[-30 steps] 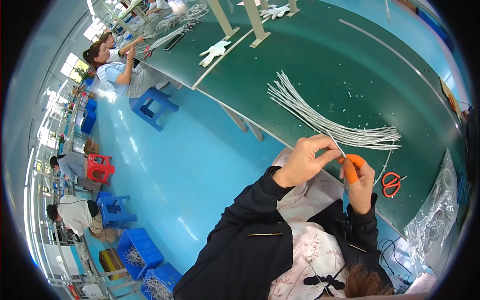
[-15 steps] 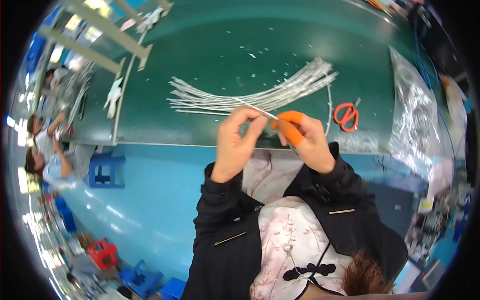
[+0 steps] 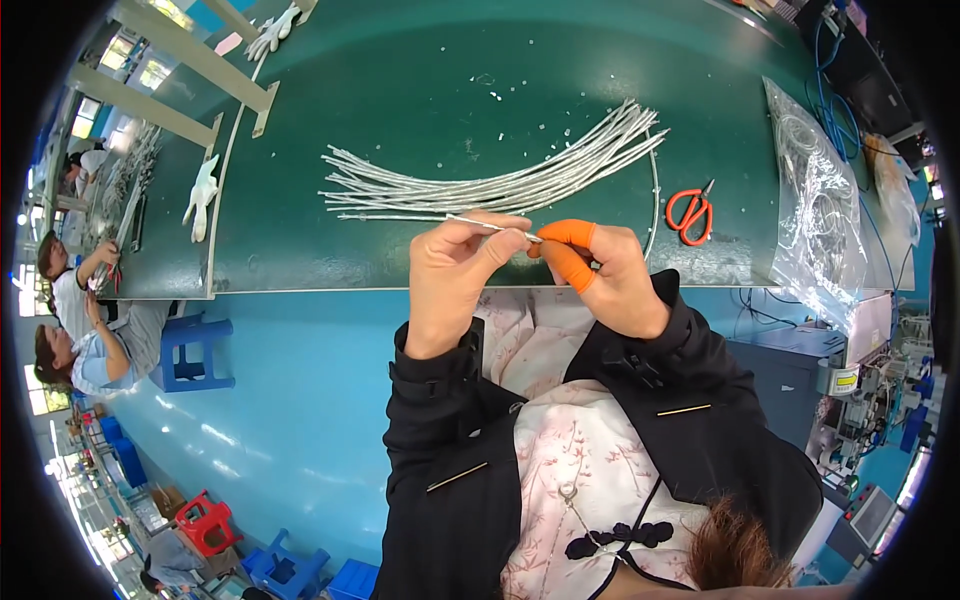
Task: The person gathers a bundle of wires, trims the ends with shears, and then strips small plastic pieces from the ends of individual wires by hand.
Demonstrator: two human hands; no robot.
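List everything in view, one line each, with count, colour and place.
Cable in hand: one, silver, pinched between both hands.
Cable bundle: many, silver, fanned across the table.
Table: one, dark green.
Scissors: one pair, orange handles, right of bundle.
Plastic bag: one, clear, far right of table.
Gloves: white, on the table's left.
Stool: blue, on blue floor.
Co-workers: two, seated far left.
Left hand: bare.
Right hand: orange finger cots.

My view was bright and evenly lit; windows (image 3: 135, 62) at far left glared white. The bench (image 3: 420, 110) edges bowed strongly toward the black fisheye rim. Focus was sharp centrally.
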